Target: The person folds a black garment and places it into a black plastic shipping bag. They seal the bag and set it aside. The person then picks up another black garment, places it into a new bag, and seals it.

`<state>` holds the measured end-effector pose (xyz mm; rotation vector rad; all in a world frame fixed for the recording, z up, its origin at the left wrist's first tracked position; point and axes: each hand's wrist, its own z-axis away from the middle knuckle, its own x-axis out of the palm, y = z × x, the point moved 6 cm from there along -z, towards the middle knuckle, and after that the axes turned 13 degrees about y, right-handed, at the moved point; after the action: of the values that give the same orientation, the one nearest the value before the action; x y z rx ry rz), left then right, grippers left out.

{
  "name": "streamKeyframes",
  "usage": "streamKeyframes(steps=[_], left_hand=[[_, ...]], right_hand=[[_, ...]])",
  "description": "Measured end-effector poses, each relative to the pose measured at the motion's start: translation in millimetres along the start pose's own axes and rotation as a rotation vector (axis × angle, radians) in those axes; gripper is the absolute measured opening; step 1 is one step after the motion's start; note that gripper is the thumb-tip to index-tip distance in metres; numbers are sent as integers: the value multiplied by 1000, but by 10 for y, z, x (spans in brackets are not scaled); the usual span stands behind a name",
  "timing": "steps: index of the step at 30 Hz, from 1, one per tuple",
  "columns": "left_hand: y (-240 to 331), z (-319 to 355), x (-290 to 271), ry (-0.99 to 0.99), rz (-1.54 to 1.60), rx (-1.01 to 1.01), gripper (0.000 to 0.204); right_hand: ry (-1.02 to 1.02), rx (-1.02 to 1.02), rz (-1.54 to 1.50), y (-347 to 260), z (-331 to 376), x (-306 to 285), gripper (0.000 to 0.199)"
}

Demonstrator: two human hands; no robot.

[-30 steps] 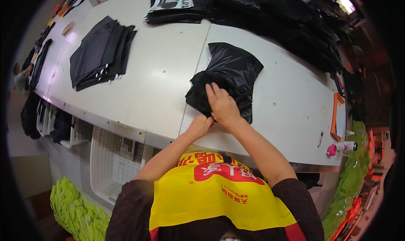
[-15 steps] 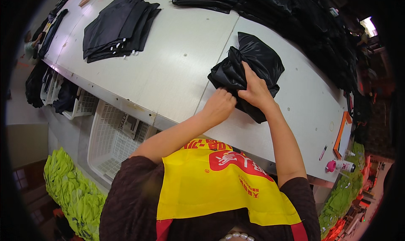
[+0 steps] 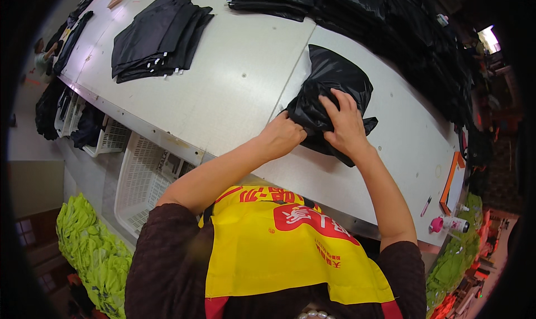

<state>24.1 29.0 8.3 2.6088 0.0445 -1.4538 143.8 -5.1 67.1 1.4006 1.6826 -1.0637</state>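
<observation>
A crumpled bundle of glossy black fabric (image 3: 338, 73) lies on the white table in front of me; whether it is a garment or a bag I cannot tell. My left hand (image 3: 283, 133) is closed on its near left edge, fingers curled into the material. On top of the bundle rests my right hand (image 3: 347, 123), its fingers bent and apart, thumb toward the near side. A loose corner of the fabric sticks out to the right of that hand.
A stack of black pieces with white tags (image 3: 159, 34) lies at the far left. Large black piles (image 3: 391, 40) line the far right edge. A pink-capped bottle (image 3: 449, 224), a pen (image 3: 426, 206) and an orange-edged board (image 3: 451, 184) sit at right. White crates (image 3: 137, 190) stand below the table.
My left hand has moved slightly left and taken the bundle's edge. My right hand has shifted a little right, its fingers spreading over the fabric. The bundle's folded left part has changed shape.
</observation>
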Motion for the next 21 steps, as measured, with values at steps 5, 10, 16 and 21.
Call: streamKeyframes(steps=[5, 10, 16, 21], left_hand=[[-80, 63, 161, -107, -6, 5, 8], [-124, 17, 154, -256, -52, 130, 7], [14, -85, 65, -98, 90, 209, 7], [68, 51, 194, 40, 360, -70, 3]], right_hand=[[-68, -179, -78, -167, 66, 99, 55], [-173, -366, 129, -252, 206, 296, 28], [-557, -434, 13, -200, 116, 753, 16], [-705, -376, -225, -99, -112, 1018, 19]])
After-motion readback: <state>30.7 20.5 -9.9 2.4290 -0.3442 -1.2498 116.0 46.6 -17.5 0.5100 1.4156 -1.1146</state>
